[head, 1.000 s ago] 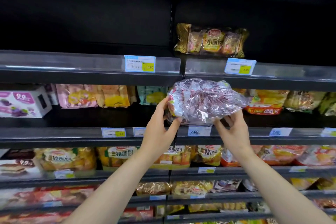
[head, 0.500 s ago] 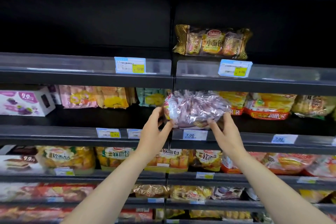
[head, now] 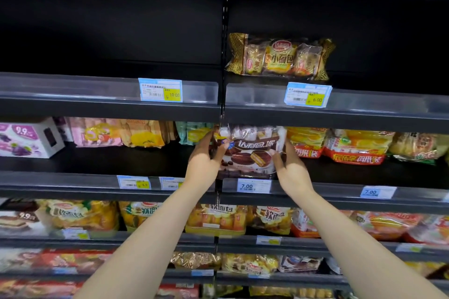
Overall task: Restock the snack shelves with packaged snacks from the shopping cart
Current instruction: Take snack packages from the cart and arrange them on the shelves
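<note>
The brown-and-white plastic bag of chocolate pies [head: 251,150] stands upright on the second dark metal shelf [head: 97,187], directly behind the white 7.00 price tag [head: 253,185]. The left hand [head: 206,160] grips the bag's left edge, thumb across the front. The right hand [head: 290,167] grips its right edge, fingers curled round it. Red-and-yellow snack bags [head: 354,147] sit just beside it on the right

Black shop shelving [head: 109,109] with clear plastic lips, a dark back panel [head: 109,19], dim upper tier
</note>
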`<state>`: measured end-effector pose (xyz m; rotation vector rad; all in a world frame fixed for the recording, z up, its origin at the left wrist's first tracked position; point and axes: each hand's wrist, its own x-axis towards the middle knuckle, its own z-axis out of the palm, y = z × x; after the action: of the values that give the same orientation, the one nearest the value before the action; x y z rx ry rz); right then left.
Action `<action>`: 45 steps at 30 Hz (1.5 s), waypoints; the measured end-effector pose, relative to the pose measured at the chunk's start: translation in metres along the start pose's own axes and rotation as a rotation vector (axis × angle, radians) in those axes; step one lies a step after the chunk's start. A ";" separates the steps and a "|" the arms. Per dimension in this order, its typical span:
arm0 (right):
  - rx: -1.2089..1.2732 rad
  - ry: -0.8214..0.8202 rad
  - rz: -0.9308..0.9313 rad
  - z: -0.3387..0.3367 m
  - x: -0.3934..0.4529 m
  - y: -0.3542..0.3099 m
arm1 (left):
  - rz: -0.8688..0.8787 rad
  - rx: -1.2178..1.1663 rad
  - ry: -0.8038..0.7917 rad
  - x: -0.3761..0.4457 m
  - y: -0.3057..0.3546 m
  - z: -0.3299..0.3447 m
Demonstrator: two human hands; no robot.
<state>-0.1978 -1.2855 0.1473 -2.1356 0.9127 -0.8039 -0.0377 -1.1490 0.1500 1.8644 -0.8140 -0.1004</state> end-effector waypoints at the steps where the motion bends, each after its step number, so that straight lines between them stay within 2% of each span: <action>1: 0.011 -0.002 0.014 0.001 0.002 -0.001 | -0.021 0.007 -0.005 0.005 0.001 0.001; 3: 0.015 -0.003 0.034 0.003 0.006 -0.004 | -0.058 0.039 -0.003 0.014 0.003 0.002; 10: -0.017 -0.032 0.062 0.003 0.008 -0.011 | -0.012 0.148 -0.047 0.025 0.001 -0.001; 14: -0.084 0.018 -0.028 -0.007 -0.010 -0.012 | 0.052 0.210 -0.114 0.015 0.000 -0.014; 17: -0.209 0.032 -0.126 -0.017 -0.029 -0.011 | 0.115 0.279 -0.100 -0.006 0.001 -0.032; 22: -0.265 -0.130 -0.347 -0.025 -0.050 -0.017 | 0.243 0.480 -0.058 -0.053 0.005 -0.060; 28: -0.225 -0.393 -0.656 -0.001 -0.065 -0.035 | 0.283 0.617 0.031 -0.127 -0.002 -0.081; 34: -0.117 -0.622 -0.932 0.064 -0.098 -0.059 | 0.132 0.718 0.187 -0.215 -0.017 -0.109; 38: -0.034 -0.794 -1.107 0.113 -0.137 -0.087 | -0.063 0.793 0.280 -0.281 -0.038 -0.139; 45: 0.194 -0.992 -1.355 0.189 -0.234 -0.161 | -0.386 0.913 0.466 -0.400 -0.057 -0.212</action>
<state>-0.1315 -0.9546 0.0964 -2.3260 -1.1698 -0.2065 -0.2263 -0.7394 0.0793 2.7294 -0.1402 0.5329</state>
